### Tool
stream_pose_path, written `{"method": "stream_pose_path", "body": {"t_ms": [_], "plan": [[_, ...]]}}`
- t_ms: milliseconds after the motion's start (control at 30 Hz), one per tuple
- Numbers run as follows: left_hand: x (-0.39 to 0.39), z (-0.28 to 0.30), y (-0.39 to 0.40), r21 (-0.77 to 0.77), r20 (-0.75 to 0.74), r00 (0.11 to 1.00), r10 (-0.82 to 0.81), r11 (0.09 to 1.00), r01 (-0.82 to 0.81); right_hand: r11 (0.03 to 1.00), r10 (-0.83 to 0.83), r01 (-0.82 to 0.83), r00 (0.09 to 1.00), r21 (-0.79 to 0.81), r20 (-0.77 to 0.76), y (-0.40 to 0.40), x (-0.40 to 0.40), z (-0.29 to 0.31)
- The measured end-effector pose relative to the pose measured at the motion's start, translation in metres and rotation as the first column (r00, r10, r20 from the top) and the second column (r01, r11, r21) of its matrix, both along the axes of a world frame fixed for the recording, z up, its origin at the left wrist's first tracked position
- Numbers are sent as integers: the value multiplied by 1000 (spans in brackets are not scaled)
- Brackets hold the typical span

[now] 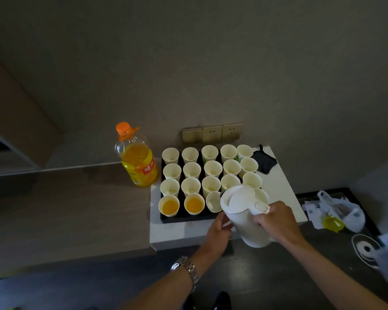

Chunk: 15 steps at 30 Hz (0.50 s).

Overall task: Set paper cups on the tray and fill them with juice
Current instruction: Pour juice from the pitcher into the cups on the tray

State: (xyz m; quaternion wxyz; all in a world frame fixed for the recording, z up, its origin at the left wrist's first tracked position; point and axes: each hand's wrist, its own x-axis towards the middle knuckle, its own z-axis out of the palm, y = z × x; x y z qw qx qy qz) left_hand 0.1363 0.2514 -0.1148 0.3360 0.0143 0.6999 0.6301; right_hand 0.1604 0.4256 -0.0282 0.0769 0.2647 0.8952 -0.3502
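A white plastic jug (244, 213) hangs tilted over the near right corner of the black tray (184, 217), the right hand (276, 220) clenched round its handle and the left hand (218, 231) touching its side. White paper cups (192, 170) fill the tray on the white surface (280, 193); two near-left cups (169, 205) hold orange juice.

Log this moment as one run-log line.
right hand grips white jug handle | left hand steadies jug | tilted over tray | two front-left cups filled
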Motion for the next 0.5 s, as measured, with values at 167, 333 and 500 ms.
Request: {"method": "stream_pose_path", "body": {"t_ms": [167,333,500], "plan": [[1,-3,1,30,40,999,23,999,-24,1000,6,-6,999,6,34,-5,-5,5],[0,-3,4,23,59,998,38,999,-40,998,20,-24,998,54,61,-12,-11,15],[-3,-4,6,-7,115,992,47,999,-46,993,31,-41,995,108,95,-20,-16,25]]}}
